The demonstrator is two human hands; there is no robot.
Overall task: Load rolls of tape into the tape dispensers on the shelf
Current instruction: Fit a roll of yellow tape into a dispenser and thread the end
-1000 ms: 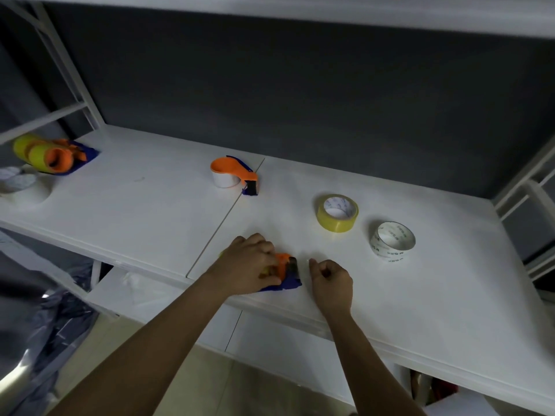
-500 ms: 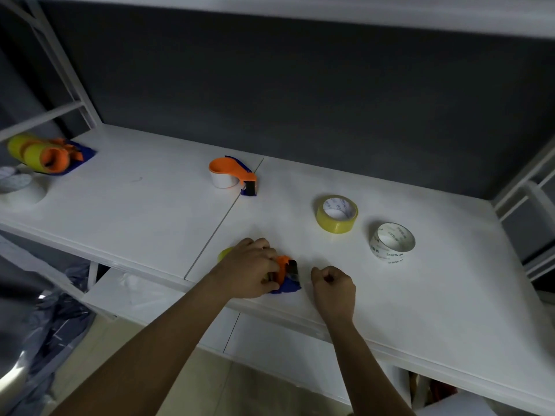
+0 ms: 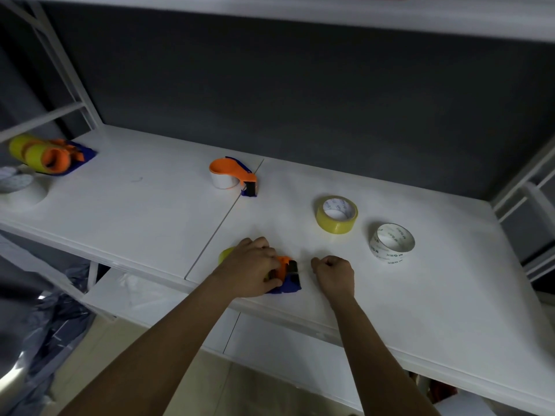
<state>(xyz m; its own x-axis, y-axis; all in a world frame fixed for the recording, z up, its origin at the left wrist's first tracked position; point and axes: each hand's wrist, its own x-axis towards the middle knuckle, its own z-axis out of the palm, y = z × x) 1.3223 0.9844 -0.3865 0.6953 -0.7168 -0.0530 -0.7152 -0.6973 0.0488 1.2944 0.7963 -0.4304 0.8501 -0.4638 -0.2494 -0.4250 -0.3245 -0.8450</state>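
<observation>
**Dispenser threading: hold firm, pull straight**

Dispenser (image 3: 285,276) sits at lower centre on the shelf (image 3: 150,211). Left hand (image 3: 250,270) grips it; right hand (image 3: 333,273) is curled, seemingly pinching the tape end. Best drawn level across the blade.

Matt white shelf (image 3: 150,211), glossy yellow tape roll (image 3: 337,219), plastic dispenser (image 3: 231,177)

Orange-and-blue dispenser (image 3: 286,276), yellow tape roll (image 3: 337,214), white printed roll (image 3: 392,243), white shelf (image 3: 144,205).
</observation>
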